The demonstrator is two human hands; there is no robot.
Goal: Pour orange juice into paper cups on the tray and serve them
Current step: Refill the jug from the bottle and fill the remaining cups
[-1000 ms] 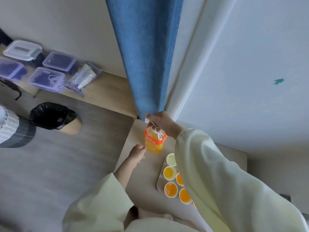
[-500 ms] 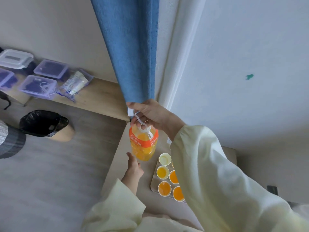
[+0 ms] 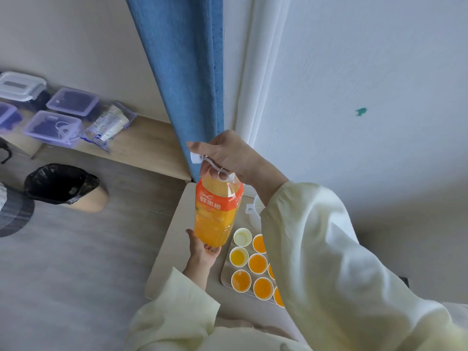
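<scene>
A large orange juice bottle with an orange label hangs upright in the air over the table's left part. My right hand grips its white carry handle at the neck. My left hand cups the bottle's base from below, palm up. Right of the bottle, a beige tray holds several white paper cups. Most cups hold orange juice; one is partly filled and the far-left cup looks nearly empty. My right sleeve hides the tray's right side.
A small beige table stands against the wall by a blue curtain. A white jug peeks out behind my sleeve. On the floor to the left are a black-lined bin and a low wooden shelf with plastic boxes.
The bottle has risen off the table and come closer. My left hand moved from beside the bottle to under its base.
</scene>
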